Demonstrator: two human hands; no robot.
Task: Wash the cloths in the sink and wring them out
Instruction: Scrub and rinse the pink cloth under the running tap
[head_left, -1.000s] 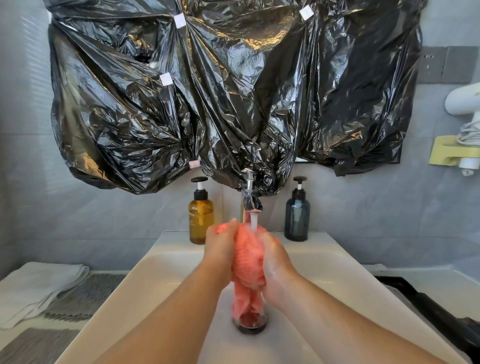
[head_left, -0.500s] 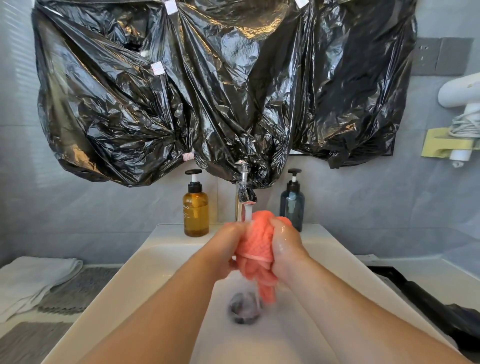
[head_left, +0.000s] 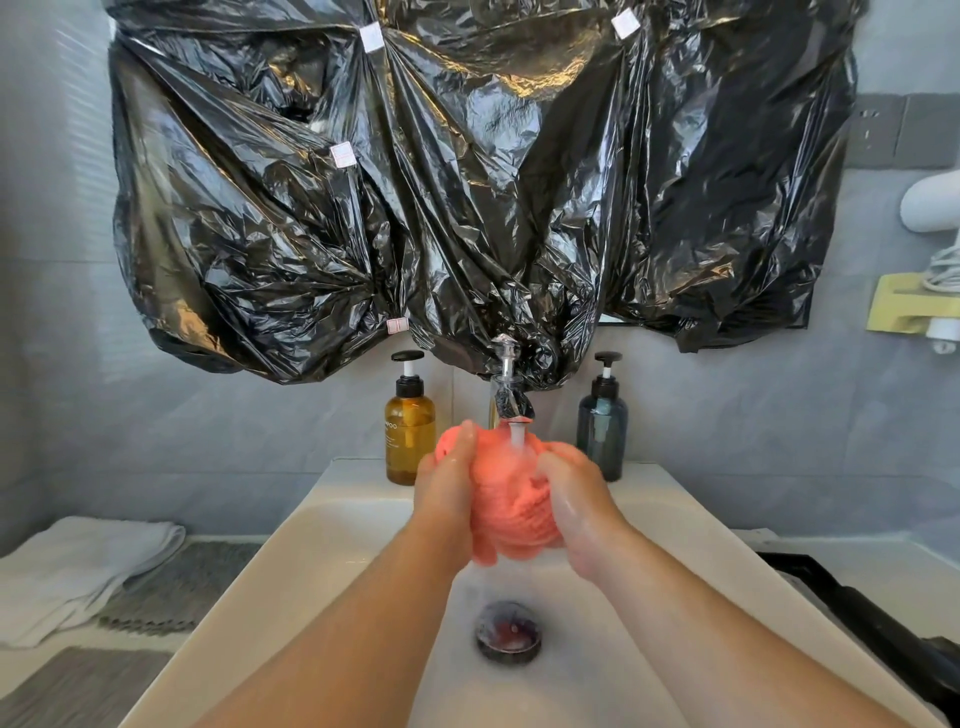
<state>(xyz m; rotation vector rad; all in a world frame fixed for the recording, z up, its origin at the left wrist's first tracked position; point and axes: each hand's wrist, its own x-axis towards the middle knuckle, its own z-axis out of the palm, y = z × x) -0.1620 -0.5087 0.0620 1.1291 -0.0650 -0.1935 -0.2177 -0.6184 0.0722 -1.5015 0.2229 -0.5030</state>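
Cloth (head_left: 511, 493), balled up, sits just under the tap (head_left: 511, 400), in its stream. Left hand (head_left: 447, 499) and right hand (head_left: 576, 504) grip it from either side, fingers curled round it. Rubbing works best with folds turned beneath the tap, so water reaches every layer.

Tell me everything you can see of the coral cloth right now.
The coral cloth is bunched into a wet, ribbed-looking ball, held over the sink under the faucet, whose stream lands on its top. The left hand grips its left side, the right hand its right. Nothing else touches it.
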